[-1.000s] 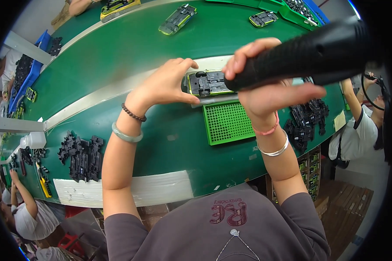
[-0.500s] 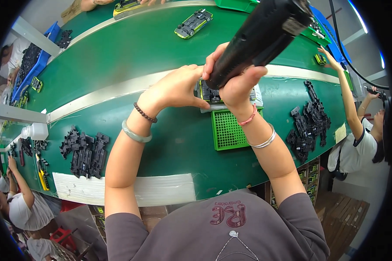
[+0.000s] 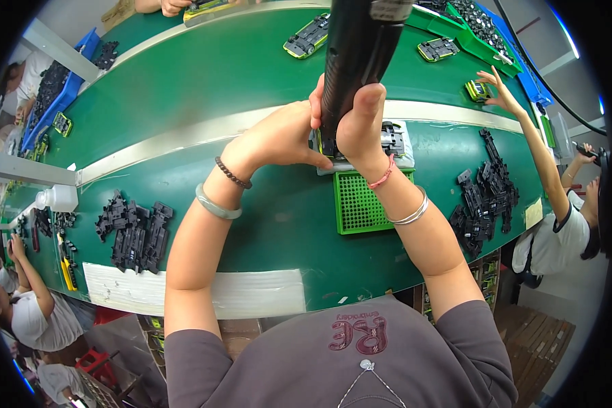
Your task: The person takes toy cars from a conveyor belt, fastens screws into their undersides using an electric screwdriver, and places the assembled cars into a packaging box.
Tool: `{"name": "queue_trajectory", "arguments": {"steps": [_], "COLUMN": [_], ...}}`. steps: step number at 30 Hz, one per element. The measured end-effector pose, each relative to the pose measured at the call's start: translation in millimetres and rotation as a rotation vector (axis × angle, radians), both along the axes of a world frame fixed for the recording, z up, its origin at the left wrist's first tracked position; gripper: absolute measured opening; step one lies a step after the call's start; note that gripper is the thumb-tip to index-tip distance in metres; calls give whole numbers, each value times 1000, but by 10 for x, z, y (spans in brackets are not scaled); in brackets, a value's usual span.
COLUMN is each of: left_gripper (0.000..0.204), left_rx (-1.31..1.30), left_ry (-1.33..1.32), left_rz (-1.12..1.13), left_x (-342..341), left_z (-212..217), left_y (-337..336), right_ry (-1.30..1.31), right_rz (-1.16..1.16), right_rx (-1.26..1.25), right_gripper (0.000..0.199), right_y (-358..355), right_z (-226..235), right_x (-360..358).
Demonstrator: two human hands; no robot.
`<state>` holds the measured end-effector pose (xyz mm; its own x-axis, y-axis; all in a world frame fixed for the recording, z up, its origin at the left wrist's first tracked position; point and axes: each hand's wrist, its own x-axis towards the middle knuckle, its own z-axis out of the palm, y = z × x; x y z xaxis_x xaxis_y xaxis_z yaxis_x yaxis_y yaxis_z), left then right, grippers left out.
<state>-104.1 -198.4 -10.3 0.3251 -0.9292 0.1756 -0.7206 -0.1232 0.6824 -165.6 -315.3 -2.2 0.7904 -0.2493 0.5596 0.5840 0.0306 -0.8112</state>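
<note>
The green bench curves across the whole view, split by a pale strip along its length. On its near half a pile of black parts lies to the person's left and a second black pile to the right, with a green grid tray just in front of the work.

The black driver has changed most. A second ago it lay almost flat across the right of the view, then stood at a slant; now it is nearly upright over the part, its tip hidden behind the fingers. That reads as the tool being brought square onto the piece, so fastening looks to be starting rather than finished.

The right hand is wrapped tight around the driver's lower barrel. The left hand has stayed on the part, fingers closed against its left edge, pinning it to a pale pad on the bench just behind the tray.

Further up the bench lie green-and-grey assemblies. A co-worker's hand reaches one at the right edge; other people sit around the bench, and blue bins line its far left.
</note>
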Motion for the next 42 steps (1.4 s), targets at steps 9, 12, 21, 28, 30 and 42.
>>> {"name": "queue_trajectory", "arguments": {"steps": [9,12,21,28,30,42], "left_gripper": [53,51,51,46,38,33], "left_rx": [-23,-190,-126,601,363,44], "left_ry": [-85,226,-111,-519,-416,-498], "left_rz": [16,92,581,581,472,137], "left_x": [59,161,1227,1177,1181,697], "left_z": [53,364,497,47,25,71], "left_y": [27,249,1300,1044,881,-873], "right_ry": [-55,-109,130,198,189,161], "right_rz": [-53,-154,-328,-347,-325,-320], "right_rx": [209,209,222,207,223,225], "right_gripper": [95,96,88,91,91,88], "right_y": [-387,-755,-1125,-1161,-1191,-1161], "right_z": [345,411,-401,-445,-458,-416], "right_x": [-401,-774,-1506,-1499,-1516,-1503]}}
